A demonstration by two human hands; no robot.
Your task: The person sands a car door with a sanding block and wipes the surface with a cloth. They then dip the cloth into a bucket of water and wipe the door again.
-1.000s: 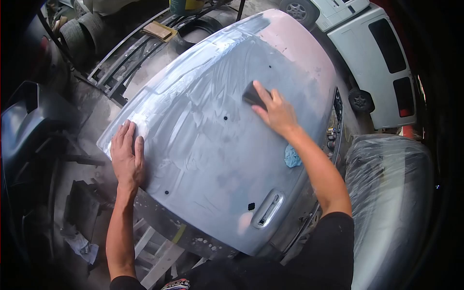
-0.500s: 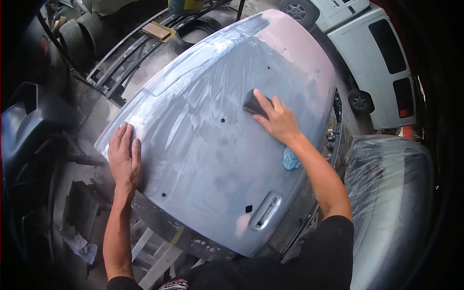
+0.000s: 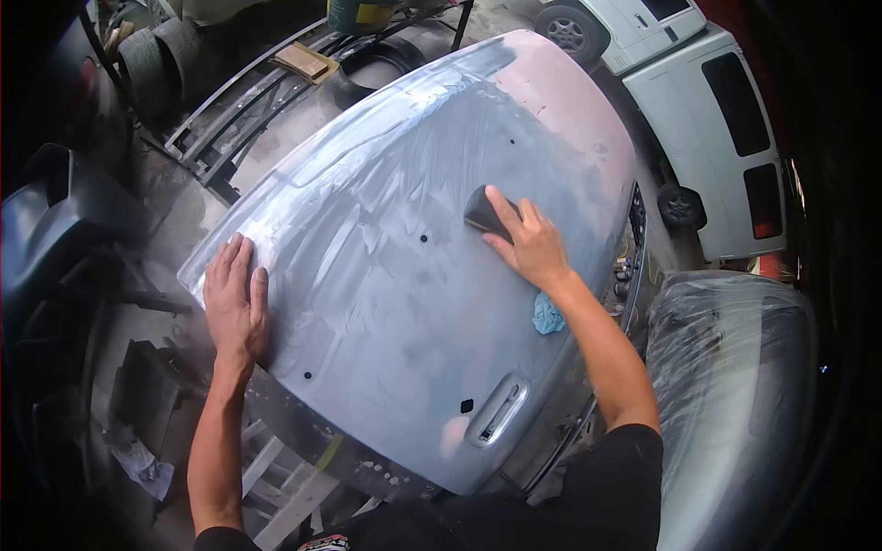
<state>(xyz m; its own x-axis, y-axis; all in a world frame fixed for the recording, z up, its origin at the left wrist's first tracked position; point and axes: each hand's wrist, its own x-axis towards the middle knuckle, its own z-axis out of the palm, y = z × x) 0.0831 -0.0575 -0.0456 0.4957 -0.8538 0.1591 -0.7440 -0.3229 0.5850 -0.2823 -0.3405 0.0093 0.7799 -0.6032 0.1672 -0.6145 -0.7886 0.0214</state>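
Since a second ago I see my right hand (image 3: 533, 246) and the block (image 3: 485, 213) have slid a little down the panel (image 3: 386, 312), closer to the small hole at mid-frame. My left hand (image 3: 234, 303) has stayed flat at the panel's left edge, fingers together and stretched out, holding nothing. The right hand's fingers lie curled over the dark block and clamp it, pressing it onto the grey surface. The block pokes out past the fingertips toward the upper left, just right of centre. A blue rag (image 3: 548, 315) lies below the right wrist, by the panel's right edge.
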